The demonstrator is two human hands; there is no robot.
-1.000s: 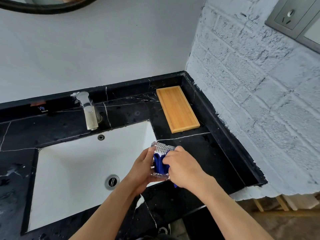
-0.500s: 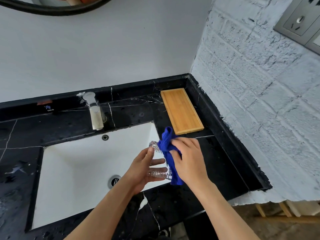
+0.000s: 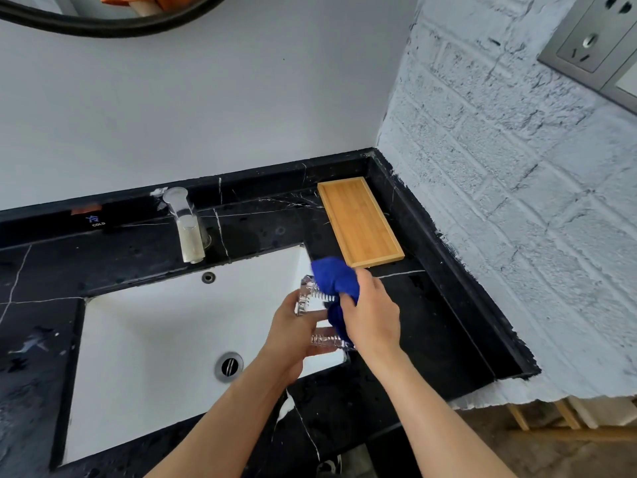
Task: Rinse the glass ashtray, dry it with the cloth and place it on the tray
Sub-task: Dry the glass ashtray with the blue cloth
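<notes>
Over the right-hand end of the white sink basin (image 3: 144,339), we held the glass ashtray (image 3: 312,307) in our left hand (image 3: 293,343), tipped on edge so that its ribbed rim faced up and toward us. Our left fingers were curled closed around its lower side, with the thumb lying across the near glass wall. Our right hand (image 3: 370,315) was clenched on the blue cloth (image 3: 336,281), pressing it against the ashtray's right side; a bunched fold of the cloth stood up above the glass and another fold hung down between our two hands. The ashtray was in the air, not touching the basin or the counter.

Beyond our hands, the bamboo tray (image 3: 362,224) lay on the black marble countertop (image 3: 431,322) in the back right corner, close against the raised black edge below the white-painted brick wall (image 3: 499,201). The upper fold of the cloth overlapped the tray's near corner in the head view, though we could not tell whether they touched. A chrome faucet (image 3: 186,225) stood behind the basin, with the overflow hole (image 3: 208,277) just below it and the drain (image 3: 228,366) near the left forearm. A grey wall socket (image 3: 586,39) was mounted high on the brick wall.
</notes>
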